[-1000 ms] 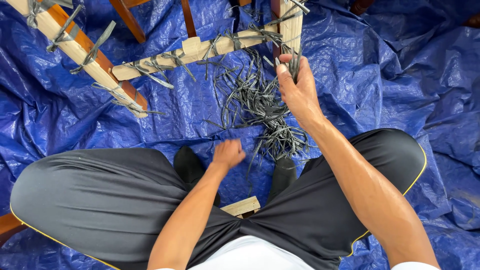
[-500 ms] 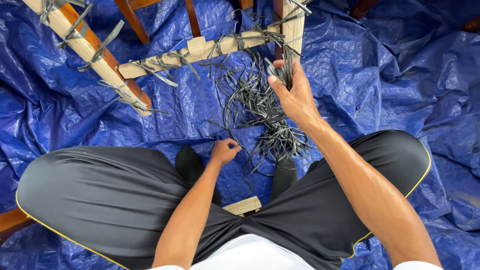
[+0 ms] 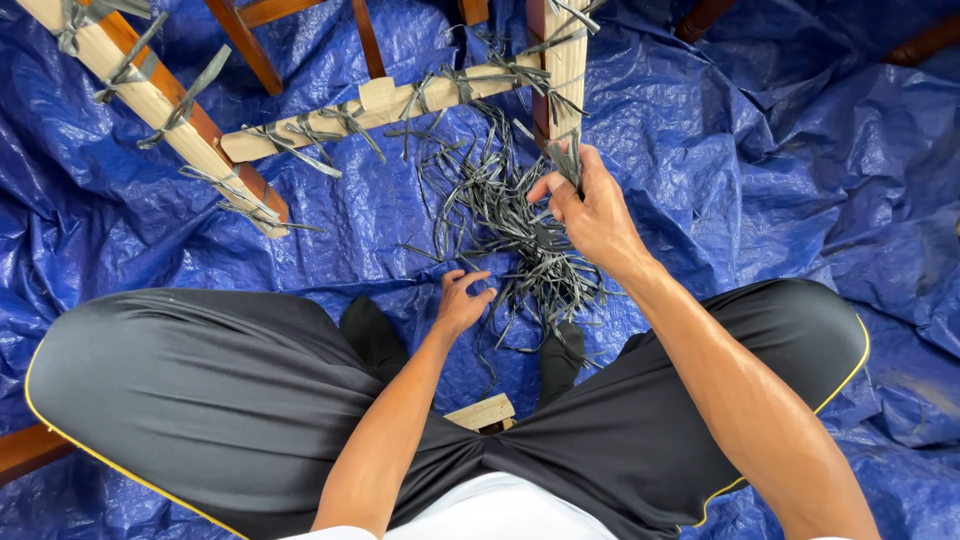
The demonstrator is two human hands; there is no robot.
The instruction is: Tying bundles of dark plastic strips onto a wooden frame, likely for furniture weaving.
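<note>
A heap of thin dark grey strips [image 3: 500, 215] lies on the blue tarp in front of me. My right hand [image 3: 592, 212] is raised over the heap and pinches a bundle of the strips [image 3: 568, 160] right by a pale wooden leg [image 3: 566, 70] of a frame. My left hand [image 3: 462, 303] hovers low at the near edge of the heap, fingers curled and apart, holding nothing. The wooden frame's pale crossbar [image 3: 385, 103] has grey strips tied around it in several places.
A second pale and reddish wooden bar [image 3: 150, 100] with tied strips slants at the top left. Crumpled blue tarp [image 3: 780, 150] covers the floor. My knees in black shorts spread to both sides, and a small wooden block [image 3: 485, 411] sits between my legs.
My right hand has drawn back a little from the wooden leg, with the strips still pinched in it. My left hand has opened slightly and shifted toward the heap.
</note>
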